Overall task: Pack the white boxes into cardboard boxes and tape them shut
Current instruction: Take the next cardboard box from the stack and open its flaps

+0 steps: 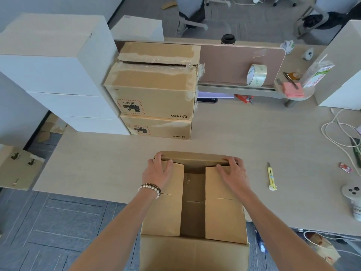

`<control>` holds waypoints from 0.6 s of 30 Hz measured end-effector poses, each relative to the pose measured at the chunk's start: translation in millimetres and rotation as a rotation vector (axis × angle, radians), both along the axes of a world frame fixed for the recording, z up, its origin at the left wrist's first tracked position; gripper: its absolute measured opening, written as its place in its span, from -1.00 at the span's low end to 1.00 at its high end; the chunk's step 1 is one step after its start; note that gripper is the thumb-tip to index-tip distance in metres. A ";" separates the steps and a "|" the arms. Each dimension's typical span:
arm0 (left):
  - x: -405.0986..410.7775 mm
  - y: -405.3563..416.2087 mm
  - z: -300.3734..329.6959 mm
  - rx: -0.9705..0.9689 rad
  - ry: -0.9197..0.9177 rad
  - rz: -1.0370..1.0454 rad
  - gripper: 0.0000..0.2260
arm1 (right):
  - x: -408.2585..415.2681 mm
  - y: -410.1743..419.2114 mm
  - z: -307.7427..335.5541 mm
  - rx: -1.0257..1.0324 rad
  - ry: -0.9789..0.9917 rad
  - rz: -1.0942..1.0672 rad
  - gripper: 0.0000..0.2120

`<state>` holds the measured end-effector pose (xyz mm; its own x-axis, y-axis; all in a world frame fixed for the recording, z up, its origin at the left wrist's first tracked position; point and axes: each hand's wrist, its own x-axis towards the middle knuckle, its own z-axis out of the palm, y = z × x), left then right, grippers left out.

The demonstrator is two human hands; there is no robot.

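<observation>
A cardboard box (224, 204) stands at the table's near edge, its two side flaps folded in with a gap between them. My left hand (157, 170) presses flat on the left flap at its far corner. On the right flap's far corner lies my right hand (232, 171), its fingers reaching the far flap (193, 158). The near flap (193, 253) hangs open toward me. White boxes (48, 75) are stacked at the left. A roll of clear tape (256, 75) stands on the divider's ledge at the back.
Two closed cardboard boxes (154, 94) are stacked behind the open one. A yellow utility knife (271, 178) lies to the right of it. White cables (336, 130), a controller (351, 191) and small items lie along the right edge. Another cardboard box (17, 167) sits on the floor left.
</observation>
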<state>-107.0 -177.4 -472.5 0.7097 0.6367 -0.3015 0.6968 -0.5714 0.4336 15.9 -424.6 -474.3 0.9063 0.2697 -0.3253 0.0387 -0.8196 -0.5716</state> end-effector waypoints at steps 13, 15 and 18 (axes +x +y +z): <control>74.0 60.9 -3.2 -0.005 -0.069 -0.025 -0.57 | 66.5 56.7 -5.4 0.032 -0.039 -0.028 -0.57; 84.4 67.9 -3.8 -0.003 -0.071 -0.025 -0.57 | 74.6 64.1 -5.8 0.023 -0.034 -0.057 -0.58; 95.4 77.8 -4.0 -0.021 -0.103 -0.006 -0.56 | 84.2 73.6 -5.7 0.003 -0.035 -0.089 -0.57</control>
